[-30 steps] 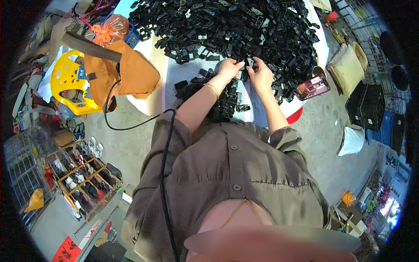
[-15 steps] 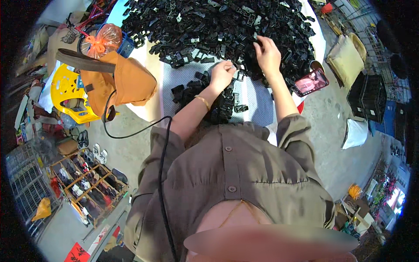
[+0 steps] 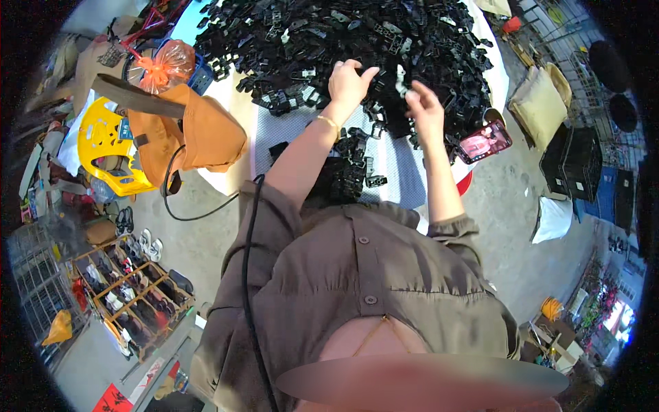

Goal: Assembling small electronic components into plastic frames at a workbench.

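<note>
A large heap of small black plastic parts (image 3: 274, 51) covers the far part of the table. My left hand (image 3: 348, 86) rests over the heap's near edge, its thumb spread from the fingers and no part visible in its grasp. Beside the right side of the heap is my right hand (image 3: 427, 113), with bent fingers and a gap between thumb and forefinger. A pale, shiny piece (image 3: 400, 79) lies just beyond its fingertips. Closer to my body, a smaller group of black parts (image 3: 353, 161) sits on the light patterned table cover (image 3: 401, 172), partly hidden by my left forearm.
A phone (image 3: 484, 142) with a lit screen stands at the table's right edge. At left are an orange-brown bag (image 3: 213, 130), a yellow plastic stool (image 3: 103, 141) and a tied plastic bag (image 3: 165, 65). A black cable (image 3: 250, 275) runs across my left side.
My left hand has moved farther out over the heap, and its thumb has spread from the fingers. My right hand has drawn back slightly toward me. The whole view has shifted a little.
</note>
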A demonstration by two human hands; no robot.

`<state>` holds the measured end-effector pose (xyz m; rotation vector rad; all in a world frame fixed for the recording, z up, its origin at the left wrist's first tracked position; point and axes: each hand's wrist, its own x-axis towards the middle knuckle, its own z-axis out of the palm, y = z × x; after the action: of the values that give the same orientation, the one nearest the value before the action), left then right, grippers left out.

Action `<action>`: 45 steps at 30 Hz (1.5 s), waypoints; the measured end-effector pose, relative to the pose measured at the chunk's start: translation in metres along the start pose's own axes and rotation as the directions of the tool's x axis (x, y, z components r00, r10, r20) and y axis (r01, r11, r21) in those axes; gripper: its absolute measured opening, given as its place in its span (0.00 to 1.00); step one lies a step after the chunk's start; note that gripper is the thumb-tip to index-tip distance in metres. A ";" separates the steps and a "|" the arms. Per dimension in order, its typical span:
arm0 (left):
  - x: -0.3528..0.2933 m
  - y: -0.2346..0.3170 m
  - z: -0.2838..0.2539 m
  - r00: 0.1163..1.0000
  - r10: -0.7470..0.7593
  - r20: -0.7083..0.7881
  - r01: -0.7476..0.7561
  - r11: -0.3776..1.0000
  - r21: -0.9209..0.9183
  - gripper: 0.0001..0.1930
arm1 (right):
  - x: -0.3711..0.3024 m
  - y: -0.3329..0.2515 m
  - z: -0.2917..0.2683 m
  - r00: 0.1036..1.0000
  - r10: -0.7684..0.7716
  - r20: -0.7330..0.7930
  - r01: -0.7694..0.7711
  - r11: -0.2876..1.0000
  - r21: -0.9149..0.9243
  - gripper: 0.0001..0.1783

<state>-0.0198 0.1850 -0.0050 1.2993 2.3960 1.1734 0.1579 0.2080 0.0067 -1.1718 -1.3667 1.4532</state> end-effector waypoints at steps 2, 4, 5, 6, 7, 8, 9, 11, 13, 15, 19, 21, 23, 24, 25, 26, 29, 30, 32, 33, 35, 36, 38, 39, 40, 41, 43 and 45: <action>0.006 0.019 0.002 0.991 -0.048 0.128 0.023 0.980 0.195 0.28 | -0.023 -0.001 -0.009 0.990 0.135 0.040 -0.139 0.983 0.118 0.19; 0.010 0.027 0.007 0.988 -0.043 0.150 0.004 0.968 0.250 0.26 | -0.042 0.006 -0.017 0.979 0.181 0.093 -0.199 0.945 0.261 0.20; 0.012 0.029 0.010 0.985 -0.083 0.153 0.040 0.963 0.267 0.24 | -0.050 0.006 -0.017 0.965 0.233 0.124 -0.261 0.910 0.322 0.20; 0.012 0.029 0.011 0.989 -0.047 0.138 0.008 0.962 0.274 0.20 | -0.057 0.006 -0.020 0.946 0.280 0.161 -0.321 0.867 0.380 0.20; 0.012 0.028 0.013 0.990 -0.003 0.139 -0.039 0.954 0.298 0.18 | -0.062 0.011 -0.024 0.934 0.283 0.219 -0.350 0.846 0.402 0.20; 0.013 0.027 0.015 0.989 0.040 0.139 -0.084 0.943 0.323 0.17 | -0.067 0.015 -0.027 0.921 0.313 0.231 -0.384 0.821 0.421 0.19; 0.014 0.025 0.016 0.987 0.077 0.139 -0.119 0.936 0.332 0.16 | -0.070 0.017 -0.029 0.919 0.324 0.224 -0.389 0.836 0.386 0.19; 0.015 0.026 0.015 0.986 0.134 0.102 -0.159 0.940 0.301 0.15 | -0.073 0.022 -0.030 0.913 0.347 0.213 -0.403 0.850 0.340 0.18; 0.014 0.026 0.012 0.986 0.161 0.050 -0.168 0.967 0.192 0.16 | -0.075 0.022 -0.028 0.924 0.324 0.203 -0.376 0.869 0.322 0.18; 0.012 0.023 0.008 0.982 0.187 -0.012 -0.186 0.982 0.041 0.19 | -0.075 0.015 -0.025 0.931 0.281 0.231 -0.345 0.883 0.318 0.19; -0.004 0.021 -0.015 0.960 0.278 0.018 -0.276 0.958 -0.072 0.16 | -0.076 -0.015 -0.016 0.985 0.021 0.170 -0.055 0.979 0.196 0.21; -0.027 0.028 -0.040 0.897 0.398 0.192 -0.379 0.916 -0.130 0.15 | -0.075 -0.032 -0.013 0.982 -0.126 0.138 0.095 0.973 0.209 0.21; -0.058 0.027 -0.062 0.802 0.458 0.385 -0.363 0.884 -0.295 0.15 | -0.076 -0.041 -0.012 0.966 -0.187 0.178 0.156 0.972 0.175 0.21; -0.072 0.026 -0.070 0.755 0.520 0.399 -0.381 0.843 -0.379 0.15 | -0.077 -0.048 -0.010 0.959 -0.196 0.207 0.169 0.976 0.138 0.21; -0.081 0.022 -0.077 0.783 0.397 0.480 -0.193 0.888 -0.418 0.16 | -0.081 -0.054 -0.006 0.950 -0.193 0.246 0.170 0.979 0.110 0.21; -0.090 0.020 -0.084 0.783 0.271 0.560 0.003 0.898 -0.439 0.17 | -0.084 -0.056 -0.002 0.940 -0.188 0.285 0.172 0.982 0.082 0.22; -0.108 0.017 -0.108 0.810 0.160 0.564 0.331 0.669 -0.665 0.16 | -0.099 -0.045 0.010 0.923 -0.151 0.354 0.117 0.986 0.117 0.22; -0.113 0.009 -0.108 0.830 0.172 0.530 0.343 0.591 -0.730 0.16 | -0.104 -0.041 0.015 0.923 -0.126 0.365 0.096 0.991 0.098 0.22; -0.121 0.003 -0.117 0.811 0.118 0.573 0.454 0.491 -0.743 0.16 | -0.110 -0.040 0.025 0.915 -0.146 0.377 0.123 0.989 0.084 0.22; -0.125 0.001 -0.121 0.776 0.096 0.624 0.552 0.376 -0.744 0.15 | -0.113 -0.040 0.029 0.909 -0.203 0.365 0.220 0.976 -0.003 0.22; -0.131 -0.001 -0.126 0.779 0.052 0.624 0.567 0.366 -0.738 0.16 | -0.121 -0.042 0.037 0.890 -0.322 0.324 0.394 0.899 -0.190 0.22; -0.134 -0.001 -0.129 0.776 0.023 0.630 0.582 0.357 -0.730 0.16 | -0.125 -0.044 0.041 0.887 -0.320 0.333 0.394 0.900 -0.185 0.22; -0.140 0.003 -0.131 0.786 -0.003 0.618 0.577 0.363 -0.732 0.17 | -0.131 -0.046 0.046 0.902 -0.320 0.289 0.398 0.876 -0.272 0.20; -0.145 -0.001 -0.128 0.837 -0.044 0.545 0.498 0.476 -0.725 0.17 | -0.132 -0.042 0.050 0.871 -0.385 0.305 0.463 0.852 -0.246 0.22; -0.149 -0.002 -0.126 0.882 -0.072 0.466 0.416 0.583 -0.698 0.17 | -0.135 -0.038 0.053 0.815 -0.478 0.328 0.573 0.751 -0.329 0.25; -0.153 -0.001 -0.125 0.902 -0.081 0.424 0.369 0.654 -0.661 0.17 | -0.139 -0.037 0.055 0.798 -0.497 0.341 0.599 0.717 -0.357 0.25; -0.153 0.000 -0.131 0.863 -0.162 0.478 0.470 0.606 -0.642 0.16 | -0.148 -0.035 0.057 0.786 -0.486 0.381 0.615 0.675 -0.408 0.26; -0.158 -0.008 -0.131 0.820 -0.228 0.526 0.571 0.392 -0.721 0.14 | -0.149 -0.034 0.055 0.743 -0.518 0.423 0.657 0.683 -0.318 0.24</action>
<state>0.0074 -0.0119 0.0457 0.4423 1.3254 1.4884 0.1404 0.0536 0.0547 -0.6427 -2.1457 0.8634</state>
